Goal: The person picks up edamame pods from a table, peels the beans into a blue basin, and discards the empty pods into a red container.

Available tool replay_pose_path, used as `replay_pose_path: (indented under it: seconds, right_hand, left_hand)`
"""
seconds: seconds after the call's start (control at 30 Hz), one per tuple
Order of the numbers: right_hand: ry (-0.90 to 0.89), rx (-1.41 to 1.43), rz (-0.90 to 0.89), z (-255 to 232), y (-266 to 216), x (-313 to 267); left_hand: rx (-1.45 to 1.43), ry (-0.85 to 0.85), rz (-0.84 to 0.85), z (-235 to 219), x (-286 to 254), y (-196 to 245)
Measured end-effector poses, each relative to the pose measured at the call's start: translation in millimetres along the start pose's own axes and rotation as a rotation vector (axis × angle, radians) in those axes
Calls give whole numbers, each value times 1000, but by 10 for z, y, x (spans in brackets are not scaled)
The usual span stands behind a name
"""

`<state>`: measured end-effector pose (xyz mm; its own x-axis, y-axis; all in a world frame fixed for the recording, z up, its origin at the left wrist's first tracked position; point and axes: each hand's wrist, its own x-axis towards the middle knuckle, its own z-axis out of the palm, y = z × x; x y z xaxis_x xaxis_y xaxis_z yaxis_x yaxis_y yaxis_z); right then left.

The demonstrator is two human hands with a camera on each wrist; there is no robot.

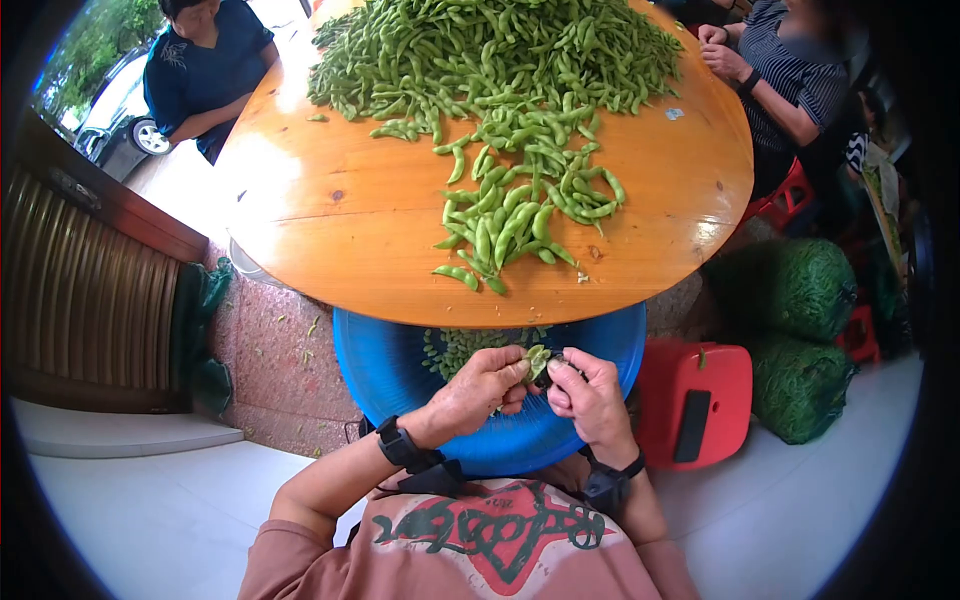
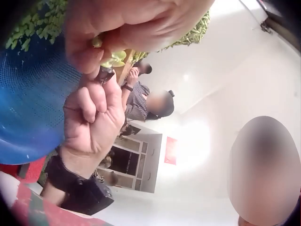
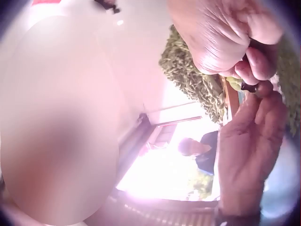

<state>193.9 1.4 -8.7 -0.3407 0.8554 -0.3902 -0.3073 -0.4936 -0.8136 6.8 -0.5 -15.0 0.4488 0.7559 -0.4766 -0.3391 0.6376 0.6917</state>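
Observation:
Over the blue basin (image 1: 362, 375), both hands meet at a split green soybean pod (image 1: 538, 358). My left hand (image 1: 484, 382) pinches the pod between thumb and fingers. Opposite it, my right hand (image 1: 592, 398) has its fingers curled, with the thumb and forefinger at the pod's other side. A small dark piece (image 2: 106, 74) sits at the right thumb tip, against the pod; I cannot tell what it is. Pale green shelled beans (image 1: 455, 352) lie in the basin below, partly hidden by the table's edge. Inside the pod, lighter green shows in the left wrist view.
A large heap of soybean pods (image 1: 490, 60) covers the far side of the wooden table (image 1: 330, 240), with a smaller pile (image 1: 510, 215) nearer. A red stool (image 1: 730, 400) and green net sacks (image 1: 800, 385) stand at right. People sit on both sides.

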Motion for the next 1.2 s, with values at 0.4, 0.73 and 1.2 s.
replay_pose_path:
  seconds: [0.4, 0.73, 1.2]
  right_hand:
    - [114, -627, -353, 67, -58, -85]
    - [452, -1457, -305, -960, -757, -888]
    - [70, -287, -154, 195, -334, -321]
  left_hand:
    - [48, 69, 88, 39, 29, -114]
    - [1412, 500, 958, -189, -333, 735]
    - [322, 99, 274, 46, -386, 378]
